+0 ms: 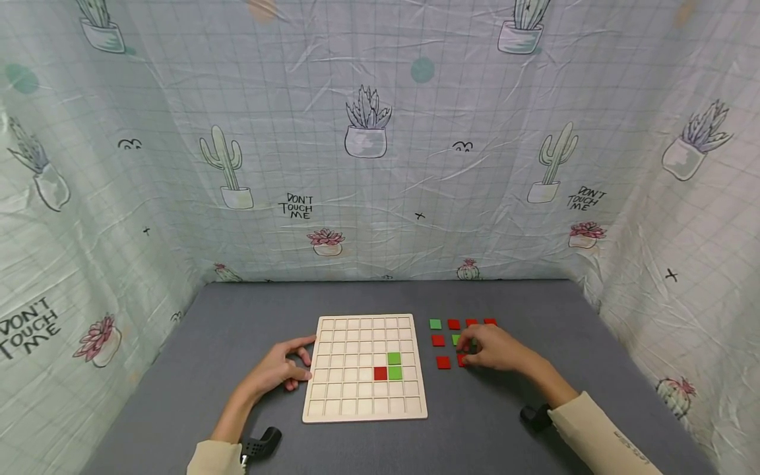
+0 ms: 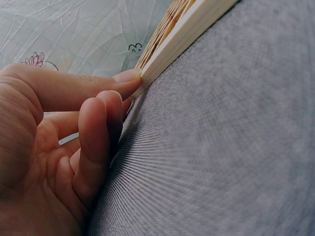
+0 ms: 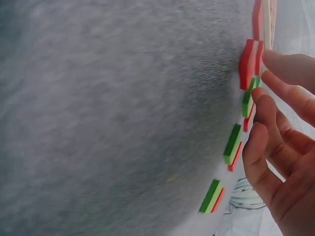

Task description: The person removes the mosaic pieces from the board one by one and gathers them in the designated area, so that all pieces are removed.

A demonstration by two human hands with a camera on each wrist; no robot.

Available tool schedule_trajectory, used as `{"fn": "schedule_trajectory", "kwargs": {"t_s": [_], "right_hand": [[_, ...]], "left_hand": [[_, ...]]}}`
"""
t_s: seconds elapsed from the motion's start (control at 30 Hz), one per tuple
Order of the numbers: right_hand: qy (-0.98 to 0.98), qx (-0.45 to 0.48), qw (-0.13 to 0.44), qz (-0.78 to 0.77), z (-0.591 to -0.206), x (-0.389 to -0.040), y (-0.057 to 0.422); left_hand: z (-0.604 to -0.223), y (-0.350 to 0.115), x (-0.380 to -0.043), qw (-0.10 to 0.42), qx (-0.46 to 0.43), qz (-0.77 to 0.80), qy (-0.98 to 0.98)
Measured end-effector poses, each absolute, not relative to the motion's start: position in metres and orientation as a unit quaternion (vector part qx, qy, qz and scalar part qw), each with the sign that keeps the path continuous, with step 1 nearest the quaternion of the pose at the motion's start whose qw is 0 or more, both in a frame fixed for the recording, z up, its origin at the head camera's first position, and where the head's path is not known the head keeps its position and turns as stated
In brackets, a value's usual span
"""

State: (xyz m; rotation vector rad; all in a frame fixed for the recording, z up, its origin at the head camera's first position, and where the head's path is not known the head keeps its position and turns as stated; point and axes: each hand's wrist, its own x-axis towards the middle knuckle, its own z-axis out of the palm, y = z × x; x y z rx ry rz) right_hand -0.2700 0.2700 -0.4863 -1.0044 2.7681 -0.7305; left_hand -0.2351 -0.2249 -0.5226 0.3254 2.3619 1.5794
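A pale wooden grid board lies on the table. In its cells sit one red tile and two green tiles, the upper green tile and the lower green tile. Against the board's left edge rests my left hand, thumb and index finger apart and other fingers bent; the left wrist view shows the thumb at the wooden rim. My right hand hovers over the loose tiles right of the board, fingertips beside a partly covered red tile. Nothing shows held between its spread thumb and fingers.
Loose red and green tiles lie in rows right of the board, among them a green tile, a red tile and a nearer red tile. The grey table meets a patterned curtain at the back and sides.
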Motion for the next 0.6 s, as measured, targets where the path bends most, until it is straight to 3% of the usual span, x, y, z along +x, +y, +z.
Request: {"fn": "schedule_trajectory", "kwargs": {"t_s": [0.6], "right_hand": [[0.893, -0.369, 0.054, -0.253, -0.48, -0.273, 0.199]], "left_hand": [[-0.524, -0.226, -0.236, 0.141, 0.114, 0.545, 0.818]]}}
